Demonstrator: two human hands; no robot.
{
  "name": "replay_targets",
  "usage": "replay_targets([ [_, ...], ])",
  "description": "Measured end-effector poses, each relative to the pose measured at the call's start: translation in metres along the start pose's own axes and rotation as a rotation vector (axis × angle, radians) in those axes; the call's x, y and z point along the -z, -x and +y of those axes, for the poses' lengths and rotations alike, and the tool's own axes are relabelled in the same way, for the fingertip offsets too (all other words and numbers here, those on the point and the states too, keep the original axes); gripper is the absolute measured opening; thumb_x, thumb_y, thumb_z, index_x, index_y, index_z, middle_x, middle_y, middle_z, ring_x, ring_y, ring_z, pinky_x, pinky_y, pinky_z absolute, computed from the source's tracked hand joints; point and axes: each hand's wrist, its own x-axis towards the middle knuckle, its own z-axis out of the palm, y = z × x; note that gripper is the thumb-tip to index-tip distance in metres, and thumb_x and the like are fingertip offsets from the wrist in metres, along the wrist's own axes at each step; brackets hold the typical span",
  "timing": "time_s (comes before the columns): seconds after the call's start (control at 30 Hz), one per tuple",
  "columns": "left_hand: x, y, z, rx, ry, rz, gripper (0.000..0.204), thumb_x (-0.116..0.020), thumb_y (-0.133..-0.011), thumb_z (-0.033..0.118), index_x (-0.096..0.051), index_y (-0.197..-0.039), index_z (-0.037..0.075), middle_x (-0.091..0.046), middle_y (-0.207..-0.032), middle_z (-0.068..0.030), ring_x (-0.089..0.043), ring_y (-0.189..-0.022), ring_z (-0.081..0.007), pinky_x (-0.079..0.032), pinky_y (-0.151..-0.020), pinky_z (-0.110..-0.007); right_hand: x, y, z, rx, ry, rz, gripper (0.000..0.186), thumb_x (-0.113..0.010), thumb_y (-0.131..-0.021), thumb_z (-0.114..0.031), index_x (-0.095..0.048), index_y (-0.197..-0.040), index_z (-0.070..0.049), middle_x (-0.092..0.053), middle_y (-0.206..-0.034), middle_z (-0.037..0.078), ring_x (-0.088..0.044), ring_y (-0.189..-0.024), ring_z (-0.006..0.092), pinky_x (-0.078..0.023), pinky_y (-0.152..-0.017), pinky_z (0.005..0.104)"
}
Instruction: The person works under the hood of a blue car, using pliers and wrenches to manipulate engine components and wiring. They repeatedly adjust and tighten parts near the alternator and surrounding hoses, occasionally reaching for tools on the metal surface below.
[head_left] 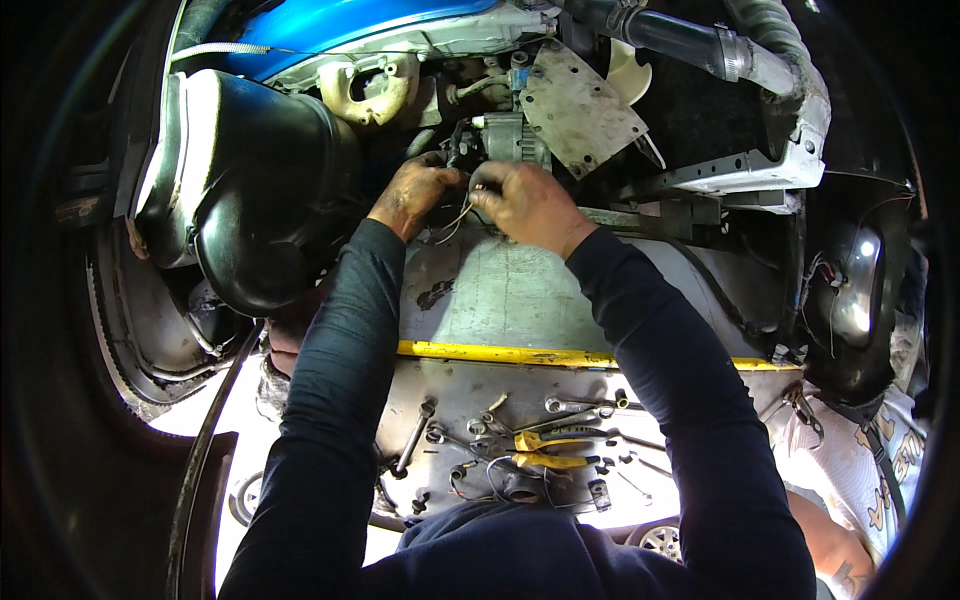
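Note:
Side by side in the engine bay, both my hands work at a few thin, light-coloured wires (454, 226) that hang between them. My right hand (530, 203) is closed, its thumb and fingers pinching a wire end. My left hand (412, 196) is closed too, its fingertips partly hidden against dark parts, so what they hold cannot be made out. Just beyond the hands sits a finned, grey metal unit that looks like an alternator (508, 135). A flat metal plate (580, 108) with holes stands to its right.
A big black rounded housing (265, 190) lies left of my arms. Below the hands runs a yellow-edged panel (500, 352). Spanners (412, 440), yellow-handled pliers (560, 440) and other small parts lie nearer me. A person's arm (832, 540) shows at lower right.

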Motion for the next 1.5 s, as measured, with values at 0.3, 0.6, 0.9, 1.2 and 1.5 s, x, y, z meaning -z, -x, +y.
replay_targets([
  [0.3,-0.003,0.002,0.001,-0.011,0.053,-0.058,0.059,-0.076,-0.083,0.01,-0.055,-0.132,-0.013,-0.072,-0.111,-0.0199,-0.071,-0.092,-0.0207,-0.057,-0.078,-0.03,-0.001,-0.016,0.027,-0.129,-0.151,0.058,0.022,-0.073,-0.091,-0.022,-0.075,-0.103,-0.003,-0.073,-0.093,0.02,-0.071,-0.087,0.0355,-0.054,-0.083,0.0425],
  [0.6,-0.001,0.001,0.001,-0.095,0.027,-0.093,0.058,-0.077,-0.086,0.012,-0.055,-0.134,-0.012,-0.072,-0.113,-0.017,-0.07,-0.093,-0.0194,-0.056,-0.079,-0.029,0.004,-0.027,0.032,-0.253,-0.227,-0.028,0.025,-0.076,-0.09,-0.02,-0.075,-0.106,0.0,-0.075,-0.095,0.014,-0.068,-0.086,0.0217,-0.053,-0.084,0.035],
  [0.9,-0.005,0.015,0.015,-0.033,0.057,-0.108,0.06,-0.079,-0.086,0.005,-0.053,-0.137,-0.012,-0.07,-0.122,-0.0166,-0.069,-0.103,-0.0205,-0.055,-0.092,-0.029,-0.008,-0.024,0.045,-0.062,-0.246,0.098,0.026,-0.075,-0.089,-0.025,-0.077,-0.103,-0.003,-0.075,-0.094,0.019,-0.071,-0.086,0.033,-0.054,-0.082,0.0401],
  [1.2,0.001,0.009,0.015,-0.063,-0.152,-0.123,0.063,-0.081,-0.083,0.008,-0.054,-0.136,-0.014,-0.072,-0.118,-0.0159,-0.068,-0.102,-0.0185,-0.054,-0.091,-0.028,0.001,-0.03,0.037,-0.147,-0.124,-0.068,0.029,-0.072,-0.094,-0.026,-0.075,-0.104,0.002,-0.075,-0.094,0.02,-0.071,-0.085,0.0307,-0.053,-0.082,0.0399],
  [1.5,-0.004,0.008,0.013,-0.135,-0.275,-0.052,0.058,-0.087,-0.075,0.013,-0.064,-0.123,-0.009,-0.075,-0.11,-0.0143,-0.069,-0.094,-0.0189,-0.054,-0.088,-0.032,0.004,-0.034,0.032,-0.327,-0.212,-0.153,0.03,-0.072,-0.092,-0.025,-0.074,-0.106,0.002,-0.074,-0.093,0.024,-0.071,-0.086,0.0346,-0.054,-0.083,0.0419],
])
